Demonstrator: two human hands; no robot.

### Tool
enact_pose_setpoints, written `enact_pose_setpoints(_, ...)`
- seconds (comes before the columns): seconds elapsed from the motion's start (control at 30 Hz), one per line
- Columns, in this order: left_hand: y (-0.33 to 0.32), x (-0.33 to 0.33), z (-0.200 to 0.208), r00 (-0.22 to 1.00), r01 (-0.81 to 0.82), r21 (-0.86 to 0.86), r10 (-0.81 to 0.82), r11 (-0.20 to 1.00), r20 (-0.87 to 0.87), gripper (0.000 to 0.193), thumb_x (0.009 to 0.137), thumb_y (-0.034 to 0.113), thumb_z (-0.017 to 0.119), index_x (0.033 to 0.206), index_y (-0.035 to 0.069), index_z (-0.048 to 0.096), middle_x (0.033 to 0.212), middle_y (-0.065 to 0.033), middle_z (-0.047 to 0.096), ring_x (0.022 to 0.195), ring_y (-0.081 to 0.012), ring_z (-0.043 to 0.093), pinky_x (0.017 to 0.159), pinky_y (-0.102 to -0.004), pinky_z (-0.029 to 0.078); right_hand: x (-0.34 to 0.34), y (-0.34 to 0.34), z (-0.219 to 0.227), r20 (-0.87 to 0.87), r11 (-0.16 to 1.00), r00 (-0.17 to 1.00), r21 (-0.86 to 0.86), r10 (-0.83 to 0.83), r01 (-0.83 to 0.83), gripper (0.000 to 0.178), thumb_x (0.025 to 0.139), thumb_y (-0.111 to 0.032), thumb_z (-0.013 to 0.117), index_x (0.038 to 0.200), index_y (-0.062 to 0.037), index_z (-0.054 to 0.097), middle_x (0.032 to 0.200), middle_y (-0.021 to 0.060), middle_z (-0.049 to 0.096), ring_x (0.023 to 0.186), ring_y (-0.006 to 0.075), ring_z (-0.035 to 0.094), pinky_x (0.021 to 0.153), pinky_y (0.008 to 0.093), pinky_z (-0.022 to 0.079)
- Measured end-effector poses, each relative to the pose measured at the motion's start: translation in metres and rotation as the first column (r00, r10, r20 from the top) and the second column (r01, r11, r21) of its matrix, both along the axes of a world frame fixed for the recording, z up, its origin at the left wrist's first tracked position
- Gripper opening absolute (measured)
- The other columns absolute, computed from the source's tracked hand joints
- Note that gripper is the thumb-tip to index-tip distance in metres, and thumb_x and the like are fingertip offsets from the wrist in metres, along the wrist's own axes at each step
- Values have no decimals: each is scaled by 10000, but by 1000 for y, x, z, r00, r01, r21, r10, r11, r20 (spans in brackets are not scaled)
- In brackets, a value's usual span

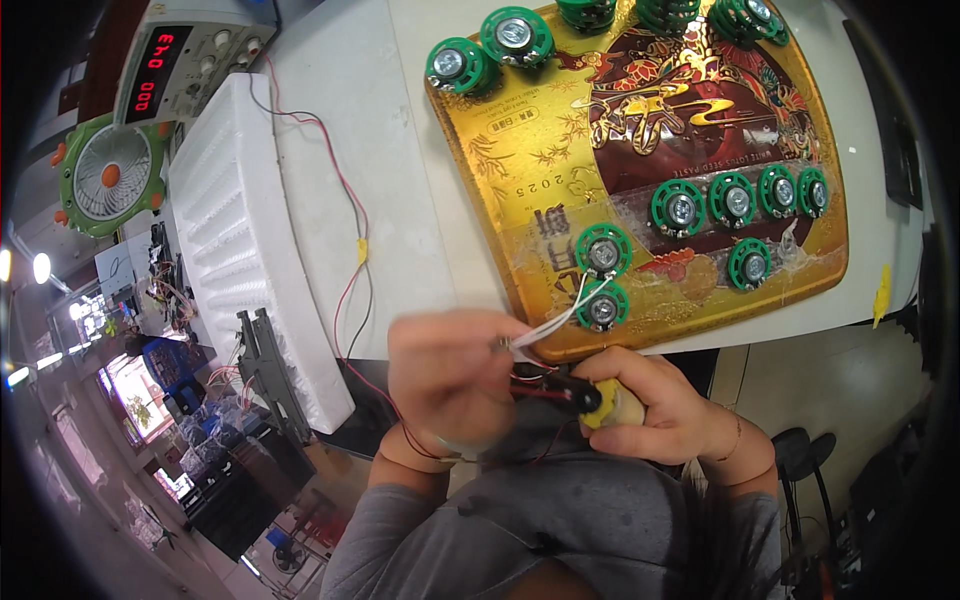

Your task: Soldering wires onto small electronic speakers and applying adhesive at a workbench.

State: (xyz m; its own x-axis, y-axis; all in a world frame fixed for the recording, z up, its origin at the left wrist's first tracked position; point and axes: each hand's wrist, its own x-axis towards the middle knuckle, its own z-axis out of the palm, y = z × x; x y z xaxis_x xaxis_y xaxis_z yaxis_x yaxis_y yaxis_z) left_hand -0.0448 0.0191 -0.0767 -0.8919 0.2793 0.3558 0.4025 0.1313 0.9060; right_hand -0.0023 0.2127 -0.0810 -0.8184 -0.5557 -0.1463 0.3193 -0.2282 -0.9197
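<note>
Wiring, seemingly; blurred left hand (pixel 455 370) pinches thin white wires (pixel 552 327); right hand (pixel 662 408) grips black-tipped yellow-cream cylinder (pixel 622 410); next move likely needs steadiness.

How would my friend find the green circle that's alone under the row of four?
Find the big gold panel. Just below its row of four speakers is another green speaker. Standing alone, it differs from the pair farther left, which white wires reach.

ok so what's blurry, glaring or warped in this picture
Head view: the left hand looks motion-blurred, while the right hand and green speakers look sharper; head view: a lamp at far left glares white; head view: the fisheye leaves the corners black.
</note>
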Motion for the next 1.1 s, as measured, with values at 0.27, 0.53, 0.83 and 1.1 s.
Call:
enact_pose_setpoints(0.27, 7, -19, 25, 946, 25, 231, -98, 973, 310, 96, 819, -17, 470, 907, -5, 507, 971, -110, 427, 741, -146, 498, 688, -251, 435, -3, -4, 32, 345, 1000, 939, -20, -3, 11, 347, 807, -187, 576, 1087, -33, 440, 742, 54, 544, 643, 124, 545, 584, 261, 431)
enact_pose_setpoints(0.53, -11, -30, 41, 826, 310, 214, -373, 927, 423, 294, 721, 86, 613, 993, -10, 558, 985, -79, 460, 897, -167, 478, 781, -261, 394, -13, -20, 54, -235, 855, 956, 446, -173, 265, 365, 788, -178, 541, 1092, -12, 423, 736, 189, 560, 679, 352, 560, 588, 386, 434)
enact_pose_setpoints(0.83, -16, -35, 21, 855, 325, 135, -352, 936, 381, 336, 760, 224, 637, 988, -18, 582, 935, -64, 521, 886, -142, 487, 750, -233, 390, -5, -38, 63, -542, 566, 837, 666, -81, 486, 360, 759, -154, 567, 1062, 9, 465, 711, 175, 571, 606, 335, 564, 516, 395, 438)
enact_pose_setpoints(1.1, -12, -27, 25, 814, 269, 164, -315, 949, 488, 270, 840, 177, 532, 1005, -33, 577, 950, -70, 543, 752, -114, 517, 687, -218, 404, -3, -41, 53, -630, 519, 770, 626, -104, 582, 232, 772, -179, 543, 919, -11, 477, 653, 168, 564, 570, 335, 577, 498, 396, 463)
